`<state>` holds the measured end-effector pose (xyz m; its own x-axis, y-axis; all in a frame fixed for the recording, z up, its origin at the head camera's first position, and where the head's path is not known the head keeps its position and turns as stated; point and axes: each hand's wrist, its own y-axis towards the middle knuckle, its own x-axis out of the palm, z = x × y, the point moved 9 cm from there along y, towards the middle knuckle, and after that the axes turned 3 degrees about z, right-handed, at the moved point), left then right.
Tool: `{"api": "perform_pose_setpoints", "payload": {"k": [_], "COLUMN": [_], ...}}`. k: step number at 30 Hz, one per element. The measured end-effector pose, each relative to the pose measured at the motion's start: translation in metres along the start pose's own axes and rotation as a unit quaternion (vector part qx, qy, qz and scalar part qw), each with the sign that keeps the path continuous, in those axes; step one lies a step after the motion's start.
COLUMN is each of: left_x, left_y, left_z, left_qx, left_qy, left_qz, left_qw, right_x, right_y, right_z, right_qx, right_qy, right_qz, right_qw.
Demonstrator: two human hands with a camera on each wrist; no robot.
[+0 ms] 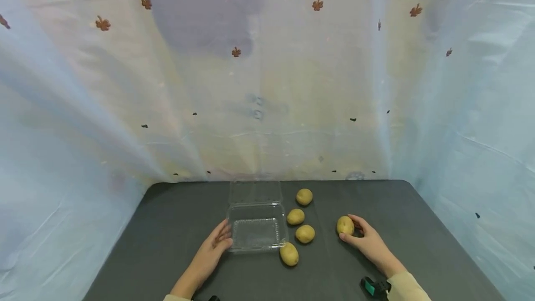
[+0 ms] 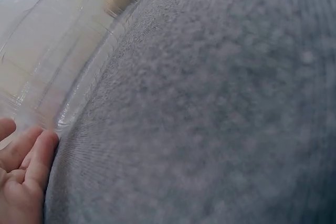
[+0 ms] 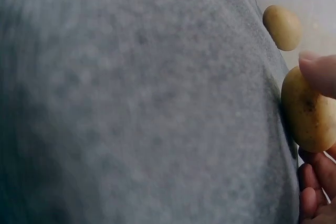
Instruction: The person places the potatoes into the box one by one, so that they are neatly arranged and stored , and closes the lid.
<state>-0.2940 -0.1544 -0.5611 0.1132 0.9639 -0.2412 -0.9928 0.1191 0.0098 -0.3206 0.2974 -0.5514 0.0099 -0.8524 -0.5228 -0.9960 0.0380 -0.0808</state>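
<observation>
A clear plastic clamshell box [image 1: 257,247] lies on the dark table with its lid [image 1: 255,193] folded back. At the box's left side, my left hand [image 1: 211,250] touches the wall with its fingertips, the fingers loosely extended. My right hand [image 1: 372,245] holds a potato [image 1: 344,225] between thumb and fingers on the right part of the table. The right wrist view shows the thumb across the top of that potato [image 3: 307,116] and the other fingers beneath it. Inside the box I see nothing but its ridged bottom.
Several other potatoes sit in a loose column right of the box: one at the far end [image 1: 304,197], two midway, and one [image 1: 289,254] against its near right corner. Dark grey cloth covers the table [image 1: 175,217]. A patterned curtain [image 1: 292,82] surrounds its back and sides.
</observation>
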Motion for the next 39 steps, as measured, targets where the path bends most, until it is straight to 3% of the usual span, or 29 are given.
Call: {"api": "perform_pose_setpoints", "payload": {"k": [15, 22, 39], "left_x": [0.001, 0.002, -0.003], "left_y": [-0.007, -0.006, -0.003], "left_z": [0.004, 0.006, 0.006], "left_qx": [0.002, 0.007, 0.006], "left_qy": [-0.006, -0.013, -0.017], "left_qz": [-0.002, -0.005, 0.000], "left_qw": [1.0000, 0.9999, 0.9998], "right_x": [0.001, -0.004, -0.003], "right_y": [0.001, -0.003, 0.001], "right_z": [0.001, -0.005, -0.002], "right_qx": [-0.006, -0.020, -0.011], "right_qy": [-0.007, -0.007, -0.018], "right_qz": [0.000, -0.003, 0.017], "right_qw": [1.0000, 0.9998, 0.9996]}}
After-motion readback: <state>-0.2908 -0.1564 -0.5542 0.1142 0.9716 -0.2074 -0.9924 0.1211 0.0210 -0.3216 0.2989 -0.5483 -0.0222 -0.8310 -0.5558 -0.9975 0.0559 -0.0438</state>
